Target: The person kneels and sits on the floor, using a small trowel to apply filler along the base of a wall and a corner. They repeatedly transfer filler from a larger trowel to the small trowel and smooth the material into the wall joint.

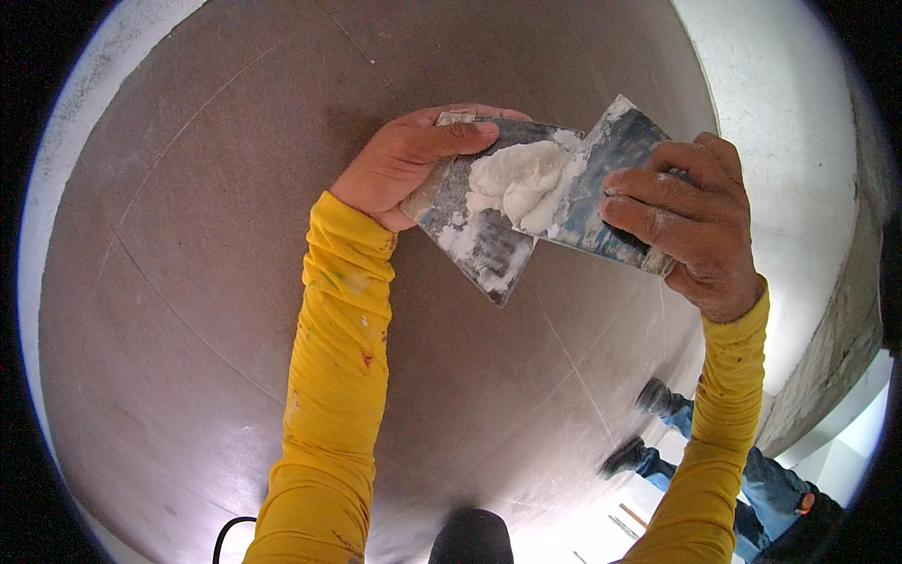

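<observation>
My left hand (pixel 395 155) grips a flat metal putty scraper (pixel 484 258), its thumb lying over the top face. A thick lump of white putty (pixel 515 179) sits on that blade, with smears around it. In my right hand (pixel 695 221) is a second flat scraper (pixel 597 202), bluish-grey and streaked with white. Its edge overlaps the first blade and touches the putty. The right fingers wrap over the top face, partly hiding its dark grip side. Both sleeves are yellow, with paint specks on the left one.
Behind the hands spreads a broad brownish-grey surface (pixel 207 282) with thin pale lines, bordered by a white band (pixel 752 56) on the right. Jeans-clad legs (pixel 775 493) and dark shoes (pixel 620 458) show at lower right. A dark rounded object (pixel 470 538) is at bottom centre, a black cable (pixel 221 538) to its left.
</observation>
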Tool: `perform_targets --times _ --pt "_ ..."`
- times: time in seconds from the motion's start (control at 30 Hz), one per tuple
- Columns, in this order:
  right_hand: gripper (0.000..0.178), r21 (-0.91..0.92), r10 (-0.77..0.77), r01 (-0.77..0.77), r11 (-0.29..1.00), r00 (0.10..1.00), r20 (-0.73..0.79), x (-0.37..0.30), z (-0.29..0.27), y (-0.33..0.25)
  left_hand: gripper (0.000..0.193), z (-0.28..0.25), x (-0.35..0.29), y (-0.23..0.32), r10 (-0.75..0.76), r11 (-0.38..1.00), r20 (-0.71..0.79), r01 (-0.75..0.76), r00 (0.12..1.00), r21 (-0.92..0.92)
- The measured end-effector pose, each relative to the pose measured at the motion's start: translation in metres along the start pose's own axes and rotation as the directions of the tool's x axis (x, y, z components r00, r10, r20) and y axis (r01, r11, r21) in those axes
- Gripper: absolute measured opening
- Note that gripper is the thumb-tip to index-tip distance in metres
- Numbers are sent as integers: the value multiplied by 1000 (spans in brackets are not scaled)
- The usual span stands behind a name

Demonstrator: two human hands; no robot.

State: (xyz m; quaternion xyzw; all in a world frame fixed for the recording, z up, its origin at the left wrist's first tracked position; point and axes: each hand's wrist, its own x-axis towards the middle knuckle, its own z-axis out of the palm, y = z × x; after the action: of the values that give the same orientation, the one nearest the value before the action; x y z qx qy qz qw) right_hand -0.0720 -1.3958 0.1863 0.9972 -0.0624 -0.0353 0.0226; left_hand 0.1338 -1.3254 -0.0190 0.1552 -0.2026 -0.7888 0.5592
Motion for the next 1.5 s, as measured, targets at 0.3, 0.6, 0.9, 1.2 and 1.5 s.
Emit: perform_targets --times 0.3,0.6,0.9,1.2,1.5 --pt "39 255 104 -130 958 988 113 15 -22 8 39 -5 6 35 128 960 -199 -172 972 -220" --pt "35 656 688 -377 654 656 -309 123 78 110 35 -9 1 39 198 744 -392 -398 898 -536" --pt "53 982 853 -145 124 522 -31 247 204 233 35 -19 -10 54 138 693 -398 -375 907 -615" --pt "34 831 836 294 -472 448 317 279 188 231 34 -21 -11 53 126 681 -382 -360 916 -638" --pt "49 997 630 71 -19 775 -44 287 159 254 34 -18 -12 52 119 666 -378 -357 918 -655"
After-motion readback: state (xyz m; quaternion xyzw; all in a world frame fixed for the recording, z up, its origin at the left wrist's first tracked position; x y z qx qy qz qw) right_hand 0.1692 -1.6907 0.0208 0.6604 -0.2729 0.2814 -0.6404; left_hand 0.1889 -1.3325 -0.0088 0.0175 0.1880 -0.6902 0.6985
